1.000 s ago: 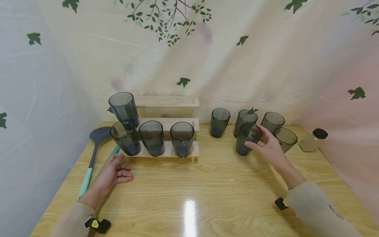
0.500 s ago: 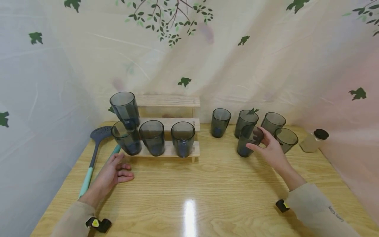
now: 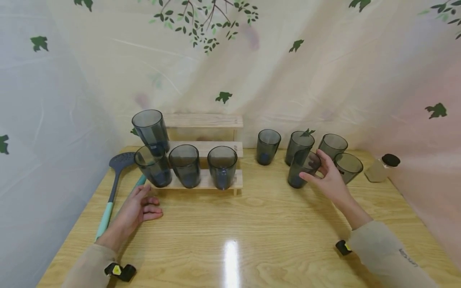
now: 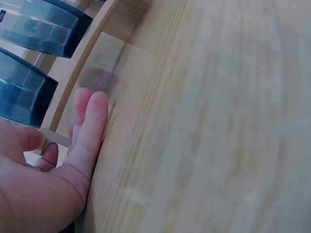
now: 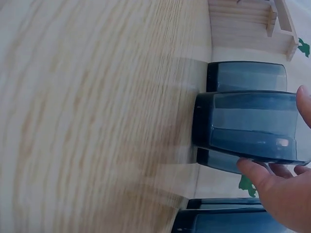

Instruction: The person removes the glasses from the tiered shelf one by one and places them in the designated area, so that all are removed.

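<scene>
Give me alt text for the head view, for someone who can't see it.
Right hand holds a smoky tumbler near four matching tumblers; left hand is at the near-left corner of a tiered wooden rack bearing four more. Skimmer at left, black-lidded jar at right.

Right sleeve [image 3: 381,245]: beige, dark lettering [image 3: 408,258] on it; black camera unit [image 3: 343,248], yellow-marked, beside it; left sleeve [image 3: 86,266] likewise beige

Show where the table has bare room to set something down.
Widest: tabletop between the left hand and right hand, in front of the wooden rack. Narrower: between that rack and the five glasses at right. Crowded: around the right hand, amid those glasses, and the rack's lowest tier, bearing three glasses.
</scene>
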`<action>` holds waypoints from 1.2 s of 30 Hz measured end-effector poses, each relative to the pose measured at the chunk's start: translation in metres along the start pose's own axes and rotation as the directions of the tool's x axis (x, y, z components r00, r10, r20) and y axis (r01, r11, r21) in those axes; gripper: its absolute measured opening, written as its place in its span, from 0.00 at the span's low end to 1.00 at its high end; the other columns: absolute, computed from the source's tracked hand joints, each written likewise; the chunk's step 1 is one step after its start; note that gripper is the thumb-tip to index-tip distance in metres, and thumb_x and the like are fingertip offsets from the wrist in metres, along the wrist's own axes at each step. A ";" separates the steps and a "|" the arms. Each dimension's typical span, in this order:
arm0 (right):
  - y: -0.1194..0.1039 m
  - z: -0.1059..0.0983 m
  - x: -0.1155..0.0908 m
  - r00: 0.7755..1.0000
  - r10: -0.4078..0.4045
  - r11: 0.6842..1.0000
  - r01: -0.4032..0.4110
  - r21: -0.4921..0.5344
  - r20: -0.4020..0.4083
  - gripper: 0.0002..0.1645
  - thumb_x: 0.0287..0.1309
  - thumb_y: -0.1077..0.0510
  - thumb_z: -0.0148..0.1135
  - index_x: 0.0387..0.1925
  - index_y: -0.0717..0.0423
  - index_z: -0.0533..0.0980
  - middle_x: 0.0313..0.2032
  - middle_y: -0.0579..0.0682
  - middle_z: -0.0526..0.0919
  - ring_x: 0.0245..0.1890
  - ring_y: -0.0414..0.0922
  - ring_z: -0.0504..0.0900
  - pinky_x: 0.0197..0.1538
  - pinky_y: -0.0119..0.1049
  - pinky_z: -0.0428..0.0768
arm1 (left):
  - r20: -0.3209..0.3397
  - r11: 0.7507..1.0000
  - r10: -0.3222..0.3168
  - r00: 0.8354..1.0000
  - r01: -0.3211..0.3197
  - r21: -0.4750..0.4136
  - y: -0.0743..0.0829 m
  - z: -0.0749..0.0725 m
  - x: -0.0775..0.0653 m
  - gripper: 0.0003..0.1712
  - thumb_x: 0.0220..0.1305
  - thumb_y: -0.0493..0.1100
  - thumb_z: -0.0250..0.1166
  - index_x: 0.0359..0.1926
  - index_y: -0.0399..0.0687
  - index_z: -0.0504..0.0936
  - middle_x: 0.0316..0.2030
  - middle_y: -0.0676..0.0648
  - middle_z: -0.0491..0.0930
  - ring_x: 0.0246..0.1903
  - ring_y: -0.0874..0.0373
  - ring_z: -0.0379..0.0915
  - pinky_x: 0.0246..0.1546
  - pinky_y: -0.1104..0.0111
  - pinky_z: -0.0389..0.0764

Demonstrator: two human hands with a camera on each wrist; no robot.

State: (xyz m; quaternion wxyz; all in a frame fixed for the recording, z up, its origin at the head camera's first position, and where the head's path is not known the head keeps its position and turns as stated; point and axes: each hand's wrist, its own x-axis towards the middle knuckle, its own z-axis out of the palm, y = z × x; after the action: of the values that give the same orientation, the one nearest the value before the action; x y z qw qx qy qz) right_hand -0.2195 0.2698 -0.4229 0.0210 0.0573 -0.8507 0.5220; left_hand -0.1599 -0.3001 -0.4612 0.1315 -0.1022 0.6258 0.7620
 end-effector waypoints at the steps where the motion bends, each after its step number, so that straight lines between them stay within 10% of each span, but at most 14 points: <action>1: 0.000 0.000 0.000 1.000 -0.015 1.000 0.015 0.001 -0.004 0.63 0.61 0.50 0.74 0.81 0.46 0.39 0.77 0.58 0.54 0.73 0.58 0.60 0.67 0.43 0.74 | 0.000 1.000 0.000 1.000 0.000 0.001 0.000 0.000 0.000 0.20 0.82 0.58 0.45 0.54 0.49 0.56 0.34 0.46 0.77 0.28 0.52 0.84 0.39 0.56 0.88; 10: -0.039 0.002 -0.002 0.956 -0.267 0.954 0.244 -0.173 -0.123 0.54 0.59 0.53 0.76 0.79 0.41 0.54 0.77 0.49 0.56 0.77 0.51 0.51 0.73 0.63 0.55 | 0.022 1.000 -0.006 1.000 0.006 -0.021 0.002 0.000 0.000 0.16 0.82 0.57 0.45 0.53 0.52 0.57 0.35 0.46 0.77 0.28 0.52 0.84 0.40 0.54 0.88; 17: -0.083 0.015 0.001 0.931 -0.366 0.924 0.360 -0.129 -0.020 0.48 0.63 0.56 0.72 0.78 0.38 0.58 0.76 0.42 0.58 0.77 0.45 0.52 0.75 0.58 0.55 | -0.004 1.000 -0.008 1.000 0.008 -0.014 0.006 0.000 -0.008 0.16 0.82 0.56 0.46 0.55 0.50 0.58 0.42 0.46 0.75 0.32 0.55 0.83 0.41 0.58 0.88; 36: -0.177 0.083 0.051 0.722 -0.664 0.746 0.657 0.112 0.195 0.39 0.69 0.64 0.63 0.77 0.51 0.59 0.72 0.49 0.67 0.74 0.41 0.59 0.77 0.40 0.56 | -0.048 0.999 -0.031 0.998 0.033 0.043 0.012 0.015 -0.006 0.15 0.84 0.51 0.41 0.57 0.46 0.57 0.48 0.46 0.63 0.44 0.57 0.81 0.47 0.61 0.86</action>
State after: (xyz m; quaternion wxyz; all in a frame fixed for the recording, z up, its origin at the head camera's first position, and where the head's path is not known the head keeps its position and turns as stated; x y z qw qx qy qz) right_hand -0.2470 0.1124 -0.2987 0.1094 0.4146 -0.7621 0.4852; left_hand -0.1578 -0.2881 -0.4454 0.1312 -0.1271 0.6434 0.7434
